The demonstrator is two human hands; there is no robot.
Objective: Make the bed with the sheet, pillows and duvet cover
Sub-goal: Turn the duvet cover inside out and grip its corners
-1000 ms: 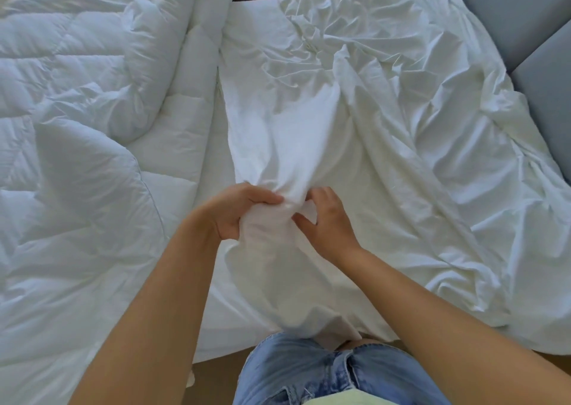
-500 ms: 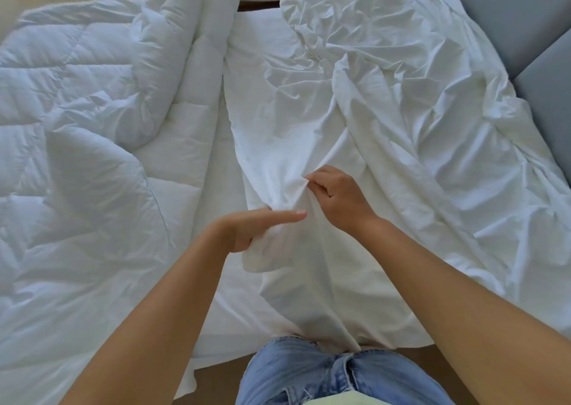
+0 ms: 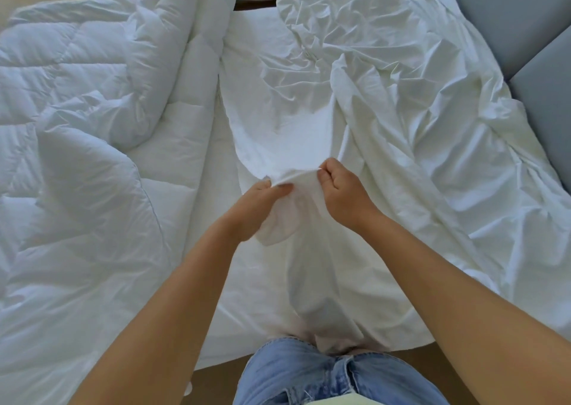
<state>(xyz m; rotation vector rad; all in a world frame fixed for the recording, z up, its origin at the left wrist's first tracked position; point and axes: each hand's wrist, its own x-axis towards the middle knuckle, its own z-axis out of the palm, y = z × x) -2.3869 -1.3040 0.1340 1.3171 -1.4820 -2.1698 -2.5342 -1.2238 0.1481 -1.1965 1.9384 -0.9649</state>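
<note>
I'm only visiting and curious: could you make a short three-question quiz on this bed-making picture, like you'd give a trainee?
1. True or false: the left hand and the right hand both pinch the thin crumpled white cloth.
2. Multiple choice: on which side does the puffy white quilted duvet lie? A) the person's left B) the person's right C) bunched under both hands
3. Fill in: the padded panels at the far right edge are ____ in colour.

Key: 1 true; 2 A; 3 grey.
</note>
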